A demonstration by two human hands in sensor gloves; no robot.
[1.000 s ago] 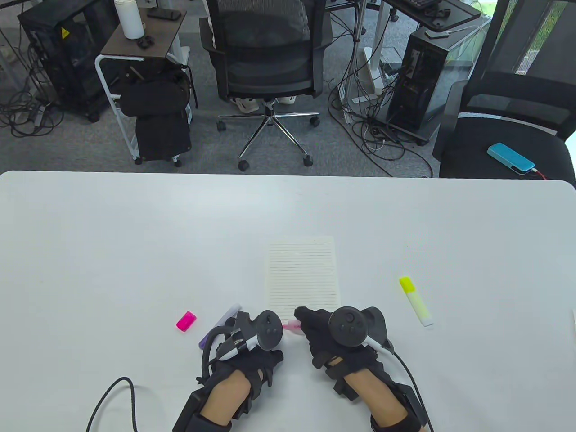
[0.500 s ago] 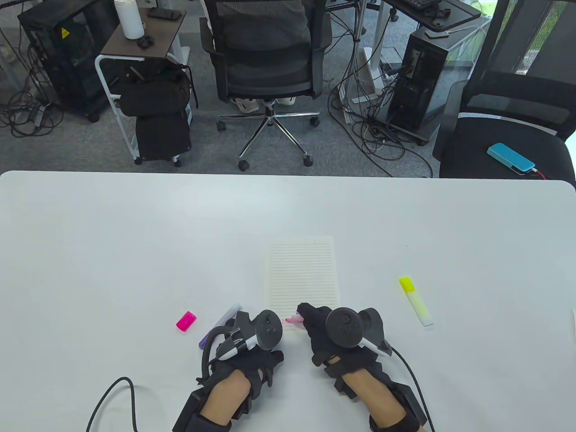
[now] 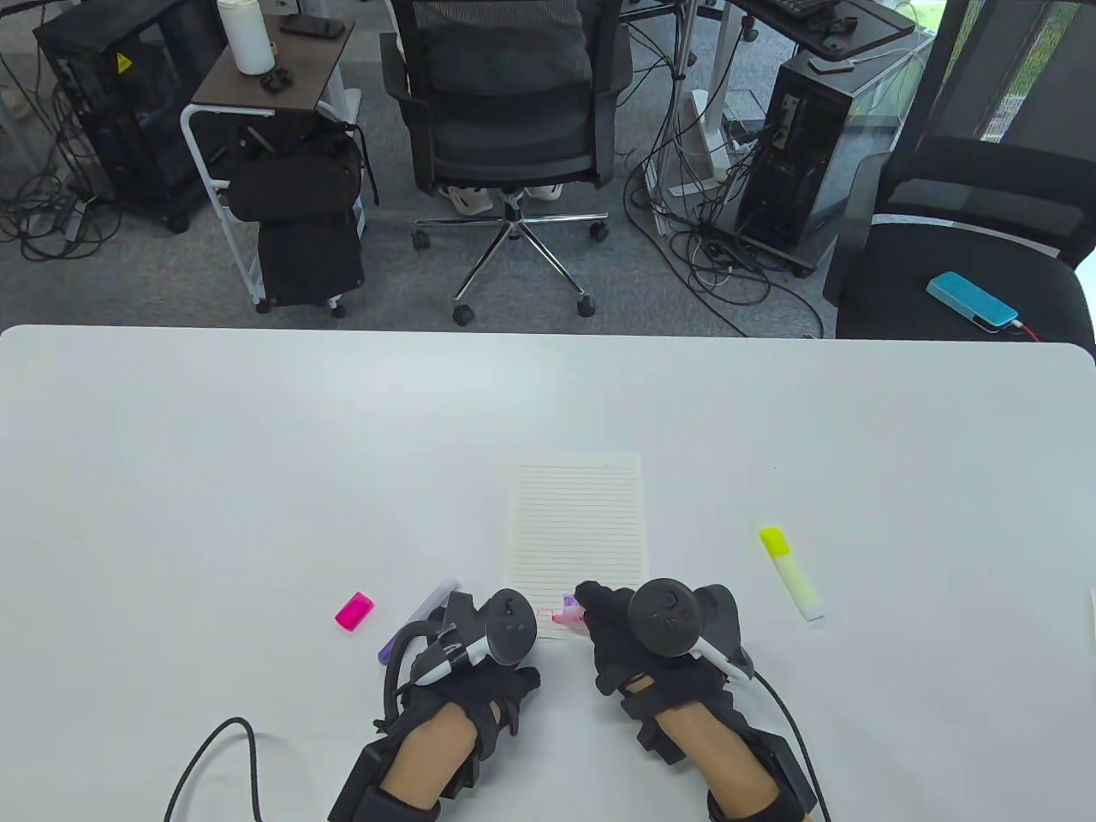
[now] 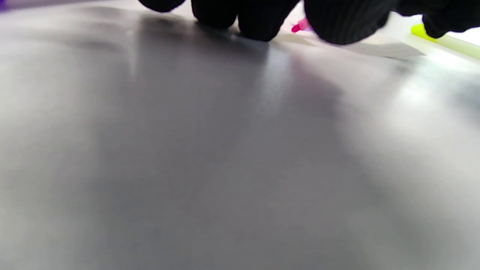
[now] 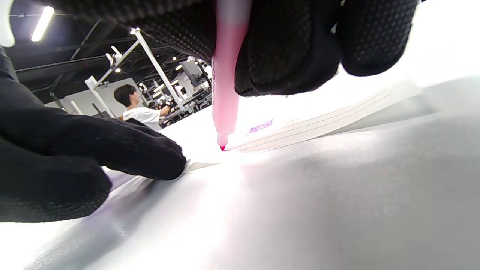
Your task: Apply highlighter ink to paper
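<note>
Since the earlier frames, the lined paper has been shifted slightly to the right and toward the person, and the right hand has been moved a little rightward with it; the left hand is unchanged in position.

At far left on the white table, a pink cap is seen lying alone. To its right, a purple highlighter is found lying diagonally, partly covered by the left hand. That hand is laid on the table just beside the paper's near left corner; in the right wrist view a fingertip is pressed on the paper's edge. Whether anything is gripped by it cannot be told.

The paper is placed at table centre, near the front edge. A small purple mark is noted on it.

The pink highlighter is held clamped in the right hand's fingers, nearly upright, with its tip set on the paper's near edge.

At right, well apart, a capped yellow highlighter is observed lying on the table.
</note>
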